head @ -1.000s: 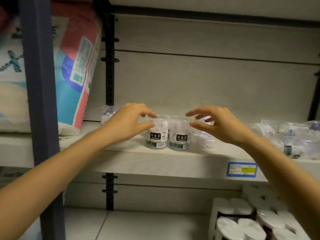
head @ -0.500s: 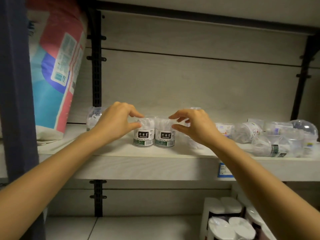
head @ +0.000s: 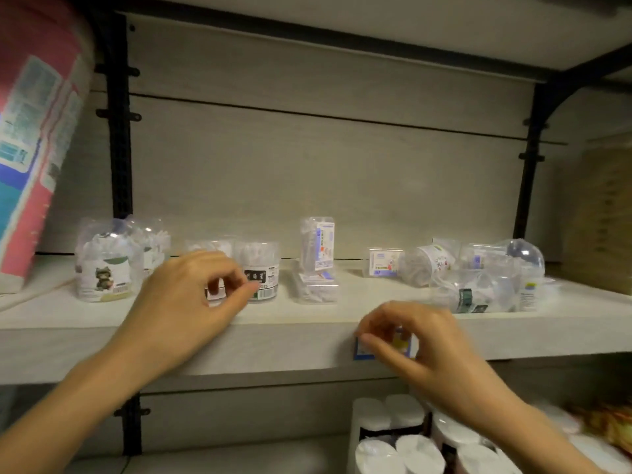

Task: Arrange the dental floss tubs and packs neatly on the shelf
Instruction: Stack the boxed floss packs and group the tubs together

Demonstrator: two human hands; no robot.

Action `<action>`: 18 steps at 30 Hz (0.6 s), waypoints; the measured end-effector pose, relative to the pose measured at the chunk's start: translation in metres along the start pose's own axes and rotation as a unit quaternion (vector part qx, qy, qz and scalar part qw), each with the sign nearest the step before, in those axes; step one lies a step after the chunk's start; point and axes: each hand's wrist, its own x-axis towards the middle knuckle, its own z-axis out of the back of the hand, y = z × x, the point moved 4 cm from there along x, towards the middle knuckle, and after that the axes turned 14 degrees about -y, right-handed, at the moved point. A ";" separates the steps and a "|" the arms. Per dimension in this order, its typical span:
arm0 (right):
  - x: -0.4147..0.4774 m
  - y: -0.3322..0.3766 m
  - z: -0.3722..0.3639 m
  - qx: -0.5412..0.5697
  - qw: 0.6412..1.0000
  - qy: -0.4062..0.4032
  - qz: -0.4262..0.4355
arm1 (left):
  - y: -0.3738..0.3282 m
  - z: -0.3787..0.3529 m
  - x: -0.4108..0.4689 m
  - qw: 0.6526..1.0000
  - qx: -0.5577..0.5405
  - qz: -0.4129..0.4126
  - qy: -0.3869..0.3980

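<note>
Two clear dental floss tubs stand side by side mid-shelf: the left tub point(head: 208, 247) is mostly hidden behind my left hand point(head: 191, 295), the right tub point(head: 263, 268) shows its black label. My left hand hovers in front of them with loosely curled fingers and grips nothing. My right hand point(head: 410, 340) is lower, in front of the shelf's front edge point(head: 273, 340), empty with its fingers apart. A cat-label tub point(head: 102, 271) stands at the left. One floss pack point(head: 318, 244) stands upright, another pack point(head: 316, 289) lies flat below it. Several tubs point(head: 478, 292) lie toppled at the right.
A big pink and blue bag point(head: 30, 148) leans at the far left beside a black upright post point(head: 119, 131). A small box point(head: 383, 261) sits near the back wall. A blue price tag point(head: 362, 350) is partly behind my right hand. White rolls point(head: 393, 439) fill the lower shelf.
Both hands have come off the two tubs and drawn back. My right hand dropped to the shelf's front edge. The view shifted right, showing more of the toppled tubs.
</note>
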 end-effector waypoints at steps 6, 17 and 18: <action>0.015 -0.014 0.024 -0.006 0.998 0.048 0.043 | -0.047 -0.032 0.019 0.998 -0.062 0.027 -0.002; 0.103 -0.045 0.044 -0.045 0.998 0.004 0.033 | -0.040 -0.116 0.126 0.976 0.140 0.118 0.116; 0.102 -0.046 0.044 -0.041 0.999 0.001 0.027 | -0.040 -0.118 0.128 0.973 0.148 0.120 0.132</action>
